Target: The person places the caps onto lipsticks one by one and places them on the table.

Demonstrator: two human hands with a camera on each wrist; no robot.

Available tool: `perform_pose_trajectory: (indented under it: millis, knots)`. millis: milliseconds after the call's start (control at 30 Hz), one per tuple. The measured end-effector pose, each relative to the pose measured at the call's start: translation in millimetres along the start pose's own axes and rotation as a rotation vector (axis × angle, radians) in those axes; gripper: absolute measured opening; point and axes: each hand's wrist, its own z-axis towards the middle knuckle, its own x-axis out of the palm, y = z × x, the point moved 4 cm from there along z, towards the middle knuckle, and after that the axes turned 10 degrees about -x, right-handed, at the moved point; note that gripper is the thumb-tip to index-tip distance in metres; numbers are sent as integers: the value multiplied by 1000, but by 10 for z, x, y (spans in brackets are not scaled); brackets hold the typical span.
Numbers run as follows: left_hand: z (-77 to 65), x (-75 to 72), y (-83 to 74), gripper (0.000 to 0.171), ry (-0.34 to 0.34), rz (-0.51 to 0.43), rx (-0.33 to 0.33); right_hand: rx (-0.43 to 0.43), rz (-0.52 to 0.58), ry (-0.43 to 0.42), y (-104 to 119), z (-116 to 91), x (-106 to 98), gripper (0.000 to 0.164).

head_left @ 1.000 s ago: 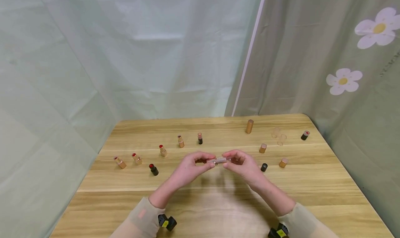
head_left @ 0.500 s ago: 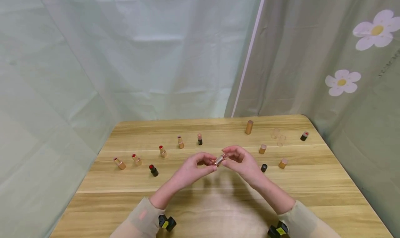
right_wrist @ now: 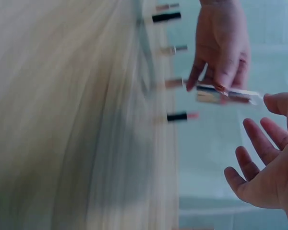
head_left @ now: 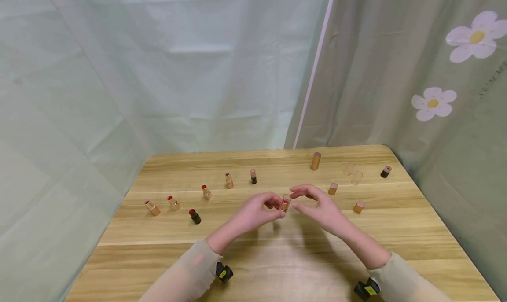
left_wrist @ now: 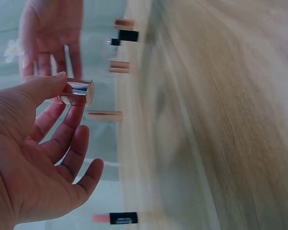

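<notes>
While left hand [head_left: 255,213] pinches shiny gold, clear-topped lipstick tube [head_left: 284,205], right hand [head_left: 322,208] sits spread just beside; slack grip could drop tube onto wood-grain worktop [head_left: 396,249].

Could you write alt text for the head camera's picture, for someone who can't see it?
The left hand pinches a lipstick above a wooden table, the right hand close beside it. Uncapped lipsticks stand to the left; pale curtains hang behind.

One held lipstick [head_left: 284,206], six uncapped [head_left: 207,194], three copper caps [head_left: 315,162].
</notes>
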Motion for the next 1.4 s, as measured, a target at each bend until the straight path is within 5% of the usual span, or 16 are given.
perform_pose_trajectory:
  millis: [300, 600, 1033, 1400]
  knots:
    - [310, 211, 119, 17, -17, 96, -49, 69, -143, -93, -188, -244, -572, 34]
    - [460, 334, 188, 18, -34, 155, -86, 147, -249, -159, -369, -529, -910, 36]
    - [862, 439, 30, 18, -101, 227, -47, 171, -276, -253, -390, -659, -1122, 38]
    - [1243, 364, 36, 16, -217, 223, -144, 177, -272, -286, -383, -728, -1084, 38]
